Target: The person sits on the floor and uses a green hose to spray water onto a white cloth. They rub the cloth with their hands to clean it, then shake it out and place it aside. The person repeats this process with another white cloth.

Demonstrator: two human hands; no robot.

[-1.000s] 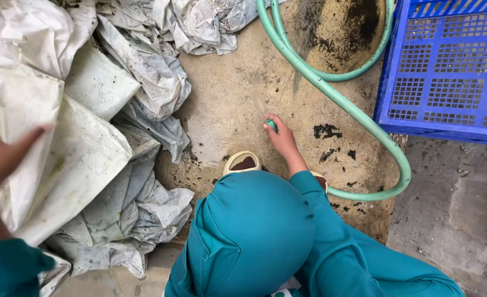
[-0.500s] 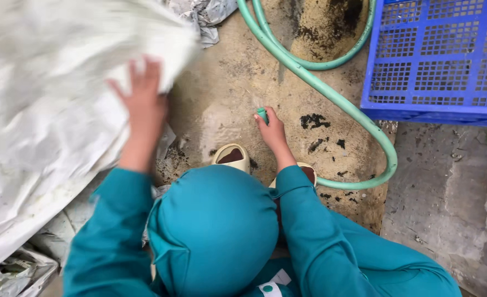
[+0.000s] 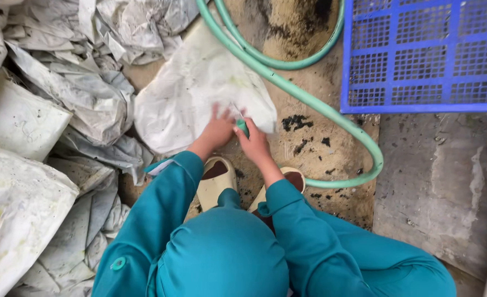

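Moved: white sack (image 3: 199,93) now lies flat on floor (image 3: 430,181)
Left hand (image 3: 219,129): pressing sack, fingers spread
Right hand (image 3: 254,144): clamped on green hose nozzle (image 3: 243,127)

Soft, even daylight is falling from above, casting only faint shadows under the green hose (image 3: 309,102) and blue crate (image 3: 425,55), no glare showing; the left hand (image 3: 219,129) is blurring slightly with motion, the rest staying fairly sharp.

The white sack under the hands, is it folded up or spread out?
Spread out: the white sack lies flat on the ground, the left hand pressing on it.
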